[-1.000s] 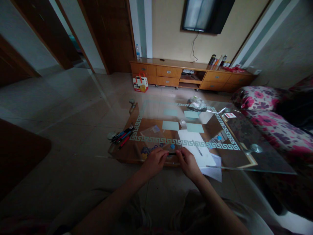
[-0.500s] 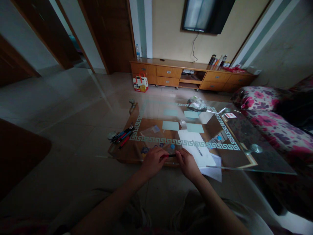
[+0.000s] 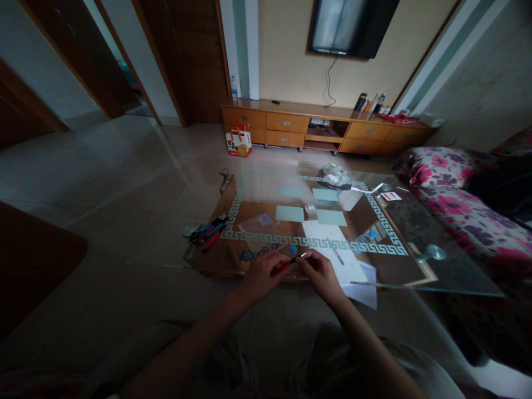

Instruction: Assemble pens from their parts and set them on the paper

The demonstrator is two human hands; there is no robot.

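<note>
Over the near edge of the glass table (image 3: pixel 453 271), my left hand (image 3: pixel 265 271) is closed around the red end of a red and black pen (image 3: pixel 284 266). My right hand (image 3: pixel 317 270) pinches the pen's other end, where a light, shiny tip shows near the fingertips. The pen slants up to the right between both hands. Just beyond my right hand, white paper sheets (image 3: pixel 347 270) lie with a slim pen (image 3: pixel 337 255) on them. To the left, a bundle of pens (image 3: pixel 210 230) in black, blue and red rests on the table's corner.
A crumpled plastic bag (image 3: pixel 333 176) sits at the table's far side, near a red and white card (image 3: pixel 391 196). A flowered sofa (image 3: pixel 449 208) stands at the right. Beyond are a long wooden cabinet (image 3: pixel 286 121) and a carton with orange handles (image 3: pixel 239 142).
The pen has tilted, its right end now higher, and a shiny tip shows there. My right fingers have shifted their hold on that end. The things on the table have not moved.
</note>
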